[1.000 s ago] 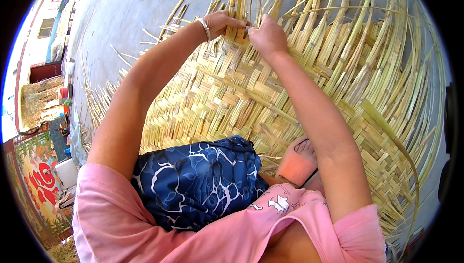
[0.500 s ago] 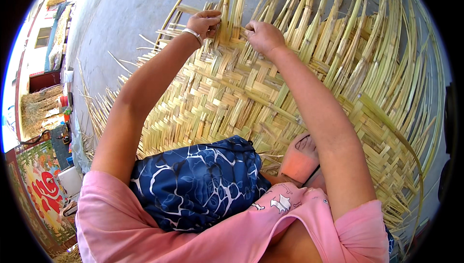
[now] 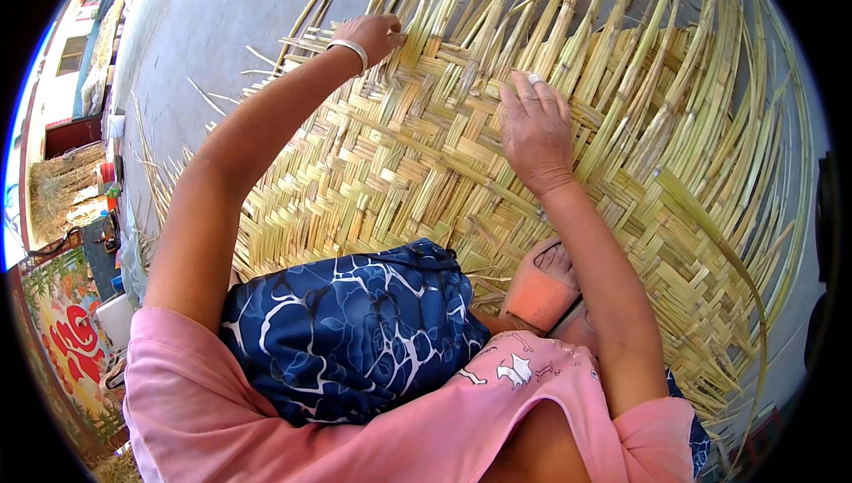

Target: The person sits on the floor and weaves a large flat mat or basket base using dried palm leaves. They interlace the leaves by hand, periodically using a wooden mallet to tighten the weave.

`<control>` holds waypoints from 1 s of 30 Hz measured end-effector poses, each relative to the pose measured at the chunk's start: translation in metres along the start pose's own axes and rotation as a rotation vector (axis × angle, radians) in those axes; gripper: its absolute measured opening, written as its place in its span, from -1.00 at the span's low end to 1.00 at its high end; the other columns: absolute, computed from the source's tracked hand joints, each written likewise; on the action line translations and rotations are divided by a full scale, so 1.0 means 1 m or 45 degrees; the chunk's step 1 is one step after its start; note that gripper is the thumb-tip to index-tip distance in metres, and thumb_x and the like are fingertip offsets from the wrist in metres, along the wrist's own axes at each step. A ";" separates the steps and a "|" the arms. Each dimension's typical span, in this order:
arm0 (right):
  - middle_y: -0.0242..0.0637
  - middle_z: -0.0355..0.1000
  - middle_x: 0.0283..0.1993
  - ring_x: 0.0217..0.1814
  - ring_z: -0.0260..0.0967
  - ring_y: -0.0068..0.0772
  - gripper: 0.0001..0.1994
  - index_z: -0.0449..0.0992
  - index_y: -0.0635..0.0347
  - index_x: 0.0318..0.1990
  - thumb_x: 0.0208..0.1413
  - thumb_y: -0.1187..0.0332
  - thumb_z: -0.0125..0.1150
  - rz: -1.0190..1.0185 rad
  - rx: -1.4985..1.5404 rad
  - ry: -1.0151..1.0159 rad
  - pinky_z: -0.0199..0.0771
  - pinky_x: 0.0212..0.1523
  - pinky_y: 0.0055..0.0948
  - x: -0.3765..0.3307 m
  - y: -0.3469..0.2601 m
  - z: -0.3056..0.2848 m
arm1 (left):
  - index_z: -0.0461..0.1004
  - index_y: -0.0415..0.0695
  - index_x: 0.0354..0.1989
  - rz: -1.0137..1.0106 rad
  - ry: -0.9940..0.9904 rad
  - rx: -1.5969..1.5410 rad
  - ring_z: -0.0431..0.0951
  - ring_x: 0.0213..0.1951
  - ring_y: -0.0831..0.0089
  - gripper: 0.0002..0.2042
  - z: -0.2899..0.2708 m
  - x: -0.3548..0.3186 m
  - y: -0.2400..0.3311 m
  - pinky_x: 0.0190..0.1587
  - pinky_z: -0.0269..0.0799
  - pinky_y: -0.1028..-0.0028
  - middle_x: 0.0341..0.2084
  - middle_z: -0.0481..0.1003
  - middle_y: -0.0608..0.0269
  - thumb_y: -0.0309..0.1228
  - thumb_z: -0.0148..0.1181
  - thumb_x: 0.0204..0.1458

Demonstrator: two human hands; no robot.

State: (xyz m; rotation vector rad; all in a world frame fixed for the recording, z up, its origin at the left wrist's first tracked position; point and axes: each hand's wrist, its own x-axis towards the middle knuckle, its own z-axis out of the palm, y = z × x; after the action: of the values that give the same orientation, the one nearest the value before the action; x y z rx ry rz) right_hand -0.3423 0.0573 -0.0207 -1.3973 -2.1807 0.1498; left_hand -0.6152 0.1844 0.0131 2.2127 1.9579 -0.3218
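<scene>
A large mat woven from flat, pale green-yellow reed strips lies beneath both arms. At its far edge, my left hand has its fingers bent against a bunch of upright reed strips; its thumb is mostly hidden. A white bracelet circles that wrist. My right hand rests palm down over the weave, fingers stretched out and nothing in them. One of its fingertips carries a white wrap. Right of it, long unwoven reed ends fan away from the mat.
Grey floor surrounds the mat. My sandalled foot stands on the weave near my blue patterned trouser leg. A long loose strip arches over the right side. Straw bundles and household things line the far left.
My right hand has drawn back from the far edge toward me and to the right, its fingers opening out. The left hand stays by the upright strips, which lean more to the right.
</scene>
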 end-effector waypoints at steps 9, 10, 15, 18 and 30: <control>-0.25 0.22 0.22 0.30 0.09 -0.26 -0.58 0.34 0.14 0.10 0.07 0.26 0.07 0.002 -0.158 -0.072 -0.06 0.32 -0.12 -0.006 -0.002 0.004 | 0.50 -0.15 -0.27 0.214 -0.336 0.112 0.52 -0.22 0.19 -0.67 -0.032 0.027 -0.012 -0.11 0.37 0.28 -0.32 0.54 0.09 -0.12 0.19 -0.02; -0.25 0.21 0.22 0.30 0.08 -0.26 -0.58 0.32 0.14 0.11 0.08 0.25 0.07 0.006 -0.170 -0.077 -0.07 0.32 -0.11 -0.006 -0.002 0.005 | 0.52 -0.15 -0.28 0.219 -0.385 0.141 0.52 -0.23 0.19 -0.68 -0.035 0.031 -0.011 -0.11 0.37 0.28 -0.32 0.55 0.10 -0.13 0.19 -0.03; -0.25 0.19 0.24 0.31 0.07 -0.26 -0.57 0.31 0.13 0.12 0.09 0.24 0.06 0.013 -0.217 -0.075 -0.09 0.32 -0.09 -0.007 -0.004 0.010 | 0.57 -0.16 -0.29 0.263 -0.580 0.174 0.53 -0.28 0.27 -0.67 -0.042 0.050 -0.013 -0.14 0.39 0.29 -0.36 0.57 0.11 -0.15 0.19 -0.09; -0.25 0.18 0.24 0.32 0.06 -0.25 -0.56 0.31 0.12 0.13 0.08 0.23 0.06 0.007 -0.263 -0.092 -0.09 0.32 -0.09 -0.007 -0.005 0.009 | 0.57 -0.16 -0.30 0.243 -0.566 0.059 0.53 -0.35 0.30 -0.67 -0.042 0.056 -0.021 -0.15 0.40 0.32 -0.41 0.57 0.12 -0.16 0.18 -0.12; -0.24 0.19 0.22 0.28 0.08 -0.22 -0.54 0.31 0.12 0.12 0.03 0.24 0.08 0.000 -0.259 -0.085 -0.07 0.29 -0.06 -0.002 -0.006 0.005 | 0.56 -0.14 -0.32 0.258 -0.368 -0.020 0.52 -0.37 0.27 -0.65 -0.038 0.036 -0.018 -0.19 0.41 0.34 -0.45 0.56 0.11 -0.08 0.20 -0.07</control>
State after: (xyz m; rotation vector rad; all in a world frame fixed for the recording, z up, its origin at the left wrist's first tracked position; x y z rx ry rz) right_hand -0.3494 0.0536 -0.0233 -1.5215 -2.3043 -0.0273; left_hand -0.6269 0.2308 0.0400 2.1875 1.5709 -0.5583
